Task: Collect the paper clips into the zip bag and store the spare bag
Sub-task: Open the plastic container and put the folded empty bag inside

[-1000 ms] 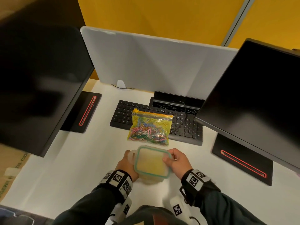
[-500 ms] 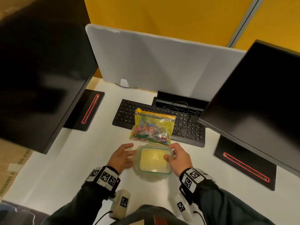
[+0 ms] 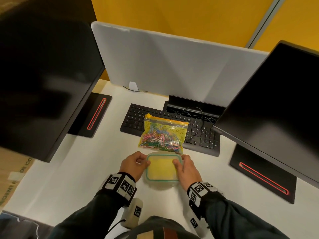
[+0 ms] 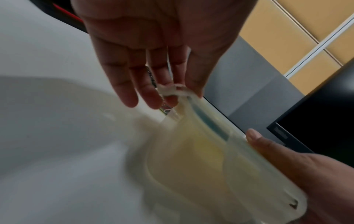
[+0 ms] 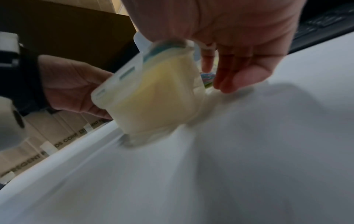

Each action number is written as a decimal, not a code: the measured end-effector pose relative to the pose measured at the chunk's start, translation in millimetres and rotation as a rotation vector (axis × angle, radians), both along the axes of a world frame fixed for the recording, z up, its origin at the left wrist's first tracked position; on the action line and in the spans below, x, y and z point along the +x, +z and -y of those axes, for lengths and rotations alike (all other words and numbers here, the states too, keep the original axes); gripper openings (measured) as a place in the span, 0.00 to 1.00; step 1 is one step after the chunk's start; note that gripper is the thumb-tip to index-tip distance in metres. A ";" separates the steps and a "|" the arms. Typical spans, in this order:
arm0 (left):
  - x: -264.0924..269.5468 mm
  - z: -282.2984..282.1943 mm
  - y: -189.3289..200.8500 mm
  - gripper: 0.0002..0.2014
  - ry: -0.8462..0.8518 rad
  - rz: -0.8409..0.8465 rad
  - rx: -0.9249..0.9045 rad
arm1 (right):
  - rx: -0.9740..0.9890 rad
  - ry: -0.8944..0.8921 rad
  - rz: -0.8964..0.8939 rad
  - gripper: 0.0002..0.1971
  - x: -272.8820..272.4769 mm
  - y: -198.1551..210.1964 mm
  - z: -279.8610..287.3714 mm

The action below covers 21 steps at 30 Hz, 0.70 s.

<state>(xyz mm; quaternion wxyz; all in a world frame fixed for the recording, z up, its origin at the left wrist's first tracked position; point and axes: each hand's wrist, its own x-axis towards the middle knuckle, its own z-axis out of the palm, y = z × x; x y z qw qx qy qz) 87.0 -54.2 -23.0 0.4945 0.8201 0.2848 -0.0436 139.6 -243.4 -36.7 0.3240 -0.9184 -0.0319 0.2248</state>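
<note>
A clear lidded container with a teal seal stands on the white desk in front of me, with a folded yellow spare bag showing through its lid. My left hand pinches the latch flap at the container's left edge. On the other side my right hand grips it, thumb on the lid and fingers down the far side. The wrist views are blurred but show the container between both hands. Just behind, the zip bag, full of coloured paper clips, leans on the keyboard.
Two dark monitors, left and right, overhang the desk, their stands at both sides. A grey divider closes the back. A black cable tray sits behind the keyboard. Cardboard boxes lie beyond the desk's left edge.
The container, held tilted by both hands a second ago, now stands on the desk. My left hand let go, opened beside it, then came back to pinch the left latch.
</note>
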 end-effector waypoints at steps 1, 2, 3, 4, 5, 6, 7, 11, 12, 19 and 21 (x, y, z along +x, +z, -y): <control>0.5 -1.2 -0.5 0.07 0.008 -0.006 0.028 | -0.054 -0.019 0.012 0.23 0.5 0.5 0.5; 0.9 -3.5 -0.6 0.10 0.015 -0.020 0.068 | -0.119 -0.021 0.036 0.24 1.5 2.8 2.2; 1.0 -6.5 0.1 0.13 0.010 -0.045 0.112 | -0.189 -0.014 0.054 0.27 3.0 6.7 5.1; 1.3 -9.5 0.9 0.16 -0.019 -0.095 0.153 | -0.261 0.000 0.059 0.30 4.8 11.3 8.6; 1.6 -10.9 1.3 0.18 -0.083 -0.161 0.194 | -0.336 0.026 0.045 0.32 6.2 15.5 12.1; 1.6 -10.0 0.9 0.19 -0.175 -0.240 0.225 | -0.400 0.070 0.021 0.33 7.4 17.9 14.1; 1.2 -7.2 0.5 0.19 -0.266 -0.297 0.241 | -0.435 0.117 -0.006 0.33 8.1 18.5 14.1; -1.2 1.5 -7.4 0.18 -0.251 -0.240 -0.088 | -0.074 0.036 -0.263 0.28 9.0 16.6 8.2; -1.9 1.0 -8.6 0.19 -0.209 -0.240 -0.191 | 0.066 -0.030 -0.352 0.25 9.7 16.9 8.5; 11.0 16.4 17.1 0.32 -0.457 -0.150 0.494 | -0.069 0.017 -0.318 0.30 14.9 11.9 9.5; 14.6 34.4 21.9 0.51 -0.695 -0.120 0.587 | -0.128 0.009 -0.242 0.29 10.4 12.0 7.4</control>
